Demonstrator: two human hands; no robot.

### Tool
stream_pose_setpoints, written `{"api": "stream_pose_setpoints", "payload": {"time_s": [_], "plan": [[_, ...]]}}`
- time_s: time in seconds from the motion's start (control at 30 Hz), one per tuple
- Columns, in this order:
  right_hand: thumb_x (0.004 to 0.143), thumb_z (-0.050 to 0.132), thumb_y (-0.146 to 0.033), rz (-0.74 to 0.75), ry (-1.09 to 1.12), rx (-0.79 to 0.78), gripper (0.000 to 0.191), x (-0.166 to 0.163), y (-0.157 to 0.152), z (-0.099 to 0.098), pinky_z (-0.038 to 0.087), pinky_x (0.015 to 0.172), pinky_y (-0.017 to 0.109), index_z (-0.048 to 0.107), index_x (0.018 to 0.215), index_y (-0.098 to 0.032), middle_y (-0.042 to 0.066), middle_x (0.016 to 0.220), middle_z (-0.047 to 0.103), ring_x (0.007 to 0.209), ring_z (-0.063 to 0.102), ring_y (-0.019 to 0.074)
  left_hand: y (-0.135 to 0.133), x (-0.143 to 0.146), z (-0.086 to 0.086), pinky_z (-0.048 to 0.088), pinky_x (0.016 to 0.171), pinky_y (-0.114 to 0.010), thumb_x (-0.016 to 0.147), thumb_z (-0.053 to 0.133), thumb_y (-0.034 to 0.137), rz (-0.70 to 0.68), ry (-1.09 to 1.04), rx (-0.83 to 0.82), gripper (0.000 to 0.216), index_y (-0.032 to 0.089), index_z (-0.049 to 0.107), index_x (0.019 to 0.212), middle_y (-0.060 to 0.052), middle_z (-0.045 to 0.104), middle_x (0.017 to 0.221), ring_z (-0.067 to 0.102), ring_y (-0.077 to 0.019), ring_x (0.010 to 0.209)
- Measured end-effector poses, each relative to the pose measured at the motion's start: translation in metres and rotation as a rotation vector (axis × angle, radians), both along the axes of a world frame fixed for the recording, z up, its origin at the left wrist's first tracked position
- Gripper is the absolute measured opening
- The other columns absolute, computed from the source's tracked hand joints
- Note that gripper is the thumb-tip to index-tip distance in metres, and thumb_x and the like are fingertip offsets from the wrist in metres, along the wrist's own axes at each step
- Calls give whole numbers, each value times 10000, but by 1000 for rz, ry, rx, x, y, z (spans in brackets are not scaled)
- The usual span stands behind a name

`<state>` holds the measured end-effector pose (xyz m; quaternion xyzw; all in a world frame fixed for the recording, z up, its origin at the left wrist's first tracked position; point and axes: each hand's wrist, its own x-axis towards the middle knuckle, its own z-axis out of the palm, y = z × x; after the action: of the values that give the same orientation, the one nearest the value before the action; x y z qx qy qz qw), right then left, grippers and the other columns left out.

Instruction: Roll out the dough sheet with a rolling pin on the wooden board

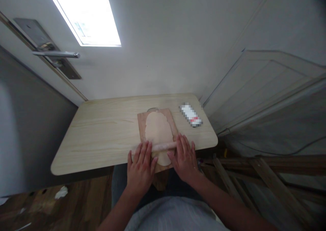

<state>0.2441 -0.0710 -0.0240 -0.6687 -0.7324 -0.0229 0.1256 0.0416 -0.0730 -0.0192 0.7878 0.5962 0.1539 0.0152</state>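
A flat oval sheet of pale dough (158, 129) lies on a brown cutting board (142, 122) near the front edge of a light wooden table (102, 132). A wooden rolling pin (164, 146) rests across the near end of the dough. My left hand (141, 166) lies flat on the pin's left end with fingers stretched out. On the right end sits my right hand (184, 158), also flat with fingers extended. Both palms press on the pin; neither wraps around it.
A small white and red packet (191, 115) lies on the table's far right corner. A door with a metal lever handle (54, 54) stands behind on the left. Wooden planks (254, 176) lie on the floor at right, crumpled paper (61, 192) at left.
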Motion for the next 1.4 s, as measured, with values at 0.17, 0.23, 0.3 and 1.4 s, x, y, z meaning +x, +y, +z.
{"api": "stream_pose_setpoints", "payload": {"time_s": [0.17,0.23,0.3,1.4], "plan": [[1022,365,-507,18,9,-6,649,7,-17,4,204,1211,587,351,1573,-164,145,1605,380,1510,291,325,-16,-4,4,123,1245,-568,1010,413,436,-15,-11,5,581,285,361,1568,-82,495,1544,423,-287,1454],[1026,367,-492,10,39,-4,562,10,-11,8,208,1205,587,469,1503,-214,114,1573,442,1498,316,319,-14,-6,11,124,1245,-574,1013,403,424,-21,-27,-3,514,300,462,1509,-80,535,1514,456,-281,1429],[1036,360,-478,-18,81,5,487,12,4,13,219,1199,577,557,1421,-253,88,1539,495,1474,358,301,-3,-6,20,138,1244,-570,1020,385,401,-9,-48,1,431,310,584,1391,-70,563,1492,486,-270,1403],[1040,391,-433,-1,46,48,654,8,-30,-1,209,1193,575,246,1600,-128,161,1586,411,1473,338,335,-17,2,9,317,1148,-538,1032,381,394,12,69,-11,546,278,360,1566,-40,439,1582,414,-295,1456]]}}
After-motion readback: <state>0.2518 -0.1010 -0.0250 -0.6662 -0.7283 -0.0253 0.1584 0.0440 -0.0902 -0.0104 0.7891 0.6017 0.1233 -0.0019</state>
